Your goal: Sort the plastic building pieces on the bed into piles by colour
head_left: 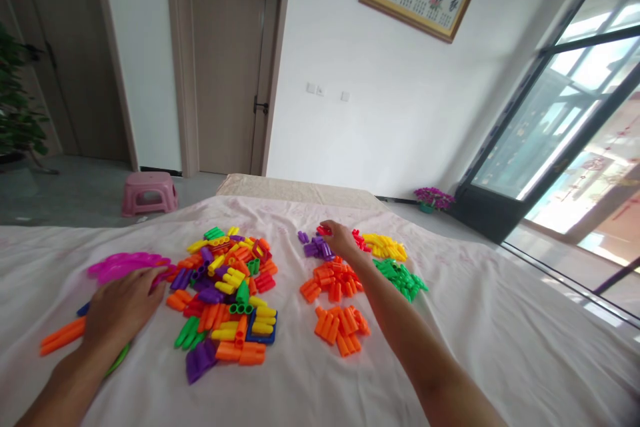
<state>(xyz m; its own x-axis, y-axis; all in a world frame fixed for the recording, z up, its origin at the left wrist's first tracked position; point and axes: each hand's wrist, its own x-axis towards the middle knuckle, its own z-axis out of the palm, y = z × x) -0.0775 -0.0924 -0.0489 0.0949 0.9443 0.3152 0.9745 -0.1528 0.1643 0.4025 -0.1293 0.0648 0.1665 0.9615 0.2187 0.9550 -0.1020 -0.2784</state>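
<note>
My left hand is closed at the left edge of a mixed heap of plastic toy blocks. A reddish-pink bit shows at its fingertips, too small to make out. Just behind that hand lies a flat magenta plastic piece. My right hand pinches a red toy block above the sorted piles. Close to it are purple blocks and red blocks, partly covered by the hand. Orange blocks lie under the right forearm in two groups, with green blocks and yellow blocks to the right.
A pale cloth covers the surface under everything. Orange sticks and a green piece lie by my left wrist. A blue square piece sits at the heap's front right. Beyond are a pink stool and a door.
</note>
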